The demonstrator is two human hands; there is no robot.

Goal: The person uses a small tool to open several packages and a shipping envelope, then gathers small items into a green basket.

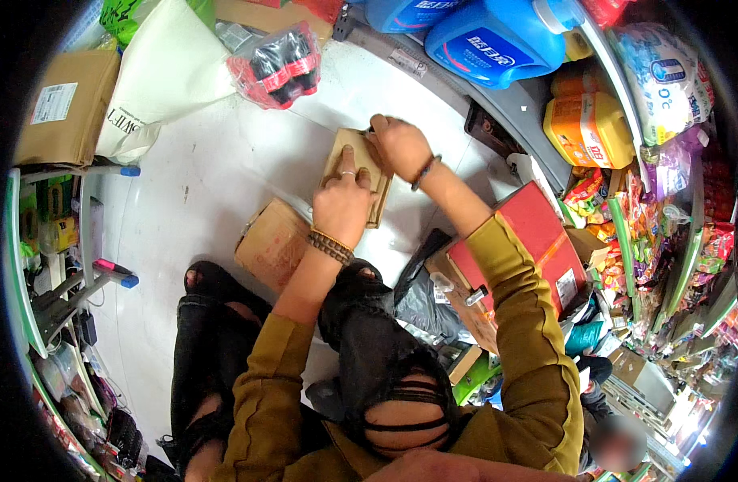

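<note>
On the white floor lies a flat cardboard box [352, 141], tilted slightly in view, with both hands at it. My left hand [343, 205] rests on its top, the index finger stretched out along the cardboard and the other fingers bent. At the box's upper right edge, my right hand [399, 144] has its fingers closed around a small dark object, mostly hidden by the fingers; what it is I cannot tell. A second, thicker brown cardboard box [273, 244] stands just left of my left forearm, near my feet.
A plastic-wrapped pack of dark bottles [281, 65] lies beyond the flat box. Blue detergent jugs [495, 45] and yellow jugs [589, 129] fill the right shelf. A red box [540, 241] stands by my right arm, and a carton [73, 114] at left. Another person is partly visible lower right.
</note>
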